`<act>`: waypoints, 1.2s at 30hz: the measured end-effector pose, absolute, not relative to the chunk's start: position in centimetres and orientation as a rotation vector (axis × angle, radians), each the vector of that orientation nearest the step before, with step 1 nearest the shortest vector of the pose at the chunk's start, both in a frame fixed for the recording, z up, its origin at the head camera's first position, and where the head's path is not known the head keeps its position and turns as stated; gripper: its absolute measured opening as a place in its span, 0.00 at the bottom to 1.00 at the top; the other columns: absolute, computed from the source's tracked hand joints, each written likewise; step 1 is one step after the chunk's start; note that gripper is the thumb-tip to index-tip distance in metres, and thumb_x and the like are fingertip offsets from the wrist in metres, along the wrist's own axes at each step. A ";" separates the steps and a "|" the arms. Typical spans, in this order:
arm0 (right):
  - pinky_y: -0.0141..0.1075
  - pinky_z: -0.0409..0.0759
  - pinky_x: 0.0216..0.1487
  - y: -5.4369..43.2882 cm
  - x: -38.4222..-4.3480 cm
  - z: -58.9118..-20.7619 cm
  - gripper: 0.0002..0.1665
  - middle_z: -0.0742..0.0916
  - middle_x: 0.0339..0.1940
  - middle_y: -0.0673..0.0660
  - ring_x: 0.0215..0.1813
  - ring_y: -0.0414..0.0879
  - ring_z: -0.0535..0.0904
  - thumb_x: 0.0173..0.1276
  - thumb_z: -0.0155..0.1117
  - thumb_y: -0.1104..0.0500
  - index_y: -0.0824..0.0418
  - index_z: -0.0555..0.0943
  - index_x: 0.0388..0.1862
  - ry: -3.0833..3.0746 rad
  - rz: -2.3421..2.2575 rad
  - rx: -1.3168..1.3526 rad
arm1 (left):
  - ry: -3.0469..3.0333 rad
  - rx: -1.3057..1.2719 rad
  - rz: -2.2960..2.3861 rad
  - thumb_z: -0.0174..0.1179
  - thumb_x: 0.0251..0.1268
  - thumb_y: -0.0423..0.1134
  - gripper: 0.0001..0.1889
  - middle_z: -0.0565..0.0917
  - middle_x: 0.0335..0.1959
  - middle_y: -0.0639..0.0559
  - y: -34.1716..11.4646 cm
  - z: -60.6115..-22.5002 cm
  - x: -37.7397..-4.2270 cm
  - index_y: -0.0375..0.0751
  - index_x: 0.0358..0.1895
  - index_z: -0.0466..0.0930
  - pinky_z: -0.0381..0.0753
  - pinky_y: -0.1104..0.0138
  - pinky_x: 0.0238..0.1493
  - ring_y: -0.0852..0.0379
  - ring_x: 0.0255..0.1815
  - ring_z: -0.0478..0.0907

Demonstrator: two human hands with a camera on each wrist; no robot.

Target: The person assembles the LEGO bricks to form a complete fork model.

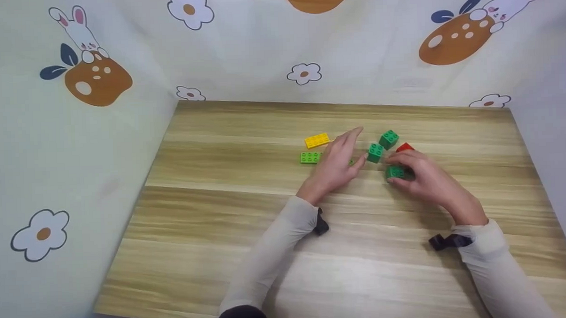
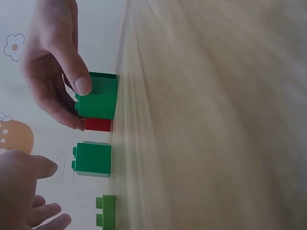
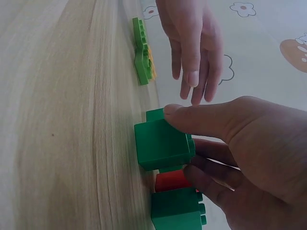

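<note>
My left hand (image 1: pixel 337 164) hovers with straight, spread fingers over light green bricks (image 1: pixel 310 157), partly hiding them. To its right stand two dark green toy bricks (image 1: pixel 375 152). My right hand (image 1: pixel 425 175) pinches another dark green brick (image 1: pixel 394 172) between thumb and fingers; in the right wrist view the thumb lies on this brick (image 3: pixel 160 146). Beside it, a further dark green brick (image 3: pixel 177 211) sits partly under the hand. Behind the fingers shows a red brick (image 1: pixel 405 147), mostly covered.
A yellow brick (image 1: pixel 316 140) lies flat behind the light green ones. The wood-grain table (image 1: pixel 209 218) reaches back to a patterned cloth wall (image 1: pixel 251 56). Cameras are strapped to both wrists, and the sleeves cross the table's front.
</note>
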State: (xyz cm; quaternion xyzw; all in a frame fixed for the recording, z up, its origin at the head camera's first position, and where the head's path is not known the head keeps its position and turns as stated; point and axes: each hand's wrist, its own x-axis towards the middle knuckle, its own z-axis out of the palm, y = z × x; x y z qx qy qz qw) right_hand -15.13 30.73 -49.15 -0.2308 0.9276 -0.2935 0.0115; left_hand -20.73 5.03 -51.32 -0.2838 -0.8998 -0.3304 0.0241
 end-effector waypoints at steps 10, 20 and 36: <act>0.59 0.84 0.65 31.0 -15.1 -49.5 0.27 0.89 0.61 0.62 0.63 0.59 0.85 0.68 0.80 0.63 0.63 0.85 0.64 2.854 -0.902 -0.678 | -2.859 -0.864 -1.025 0.60 0.83 0.51 0.36 0.71 0.83 0.50 5.9 -51.5 -20.9 0.50 0.86 0.59 0.65 0.61 0.86 0.52 0.84 0.68; 0.59 0.86 0.62 31.0 -15.1 -49.5 0.28 0.90 0.60 0.62 0.59 0.58 0.85 0.68 0.80 0.63 0.62 0.85 0.66 2.839 -0.880 -0.646 | -2.878 -0.903 -1.034 0.63 0.82 0.46 0.32 0.76 0.79 0.49 6.9 -51.7 -21.1 0.49 0.82 0.66 0.72 0.60 0.83 0.51 0.79 0.73; 0.61 0.85 0.65 31.2 -15.2 -49.4 0.30 0.89 0.62 0.63 0.59 0.58 0.86 0.70 0.79 0.62 0.62 0.83 0.69 2.797 -0.859 -0.572 | -2.868 -0.932 -1.098 0.62 0.83 0.41 0.22 0.81 0.72 0.50 7.6 -52.1 -21.4 0.49 0.74 0.75 0.77 0.63 0.78 0.54 0.72 0.78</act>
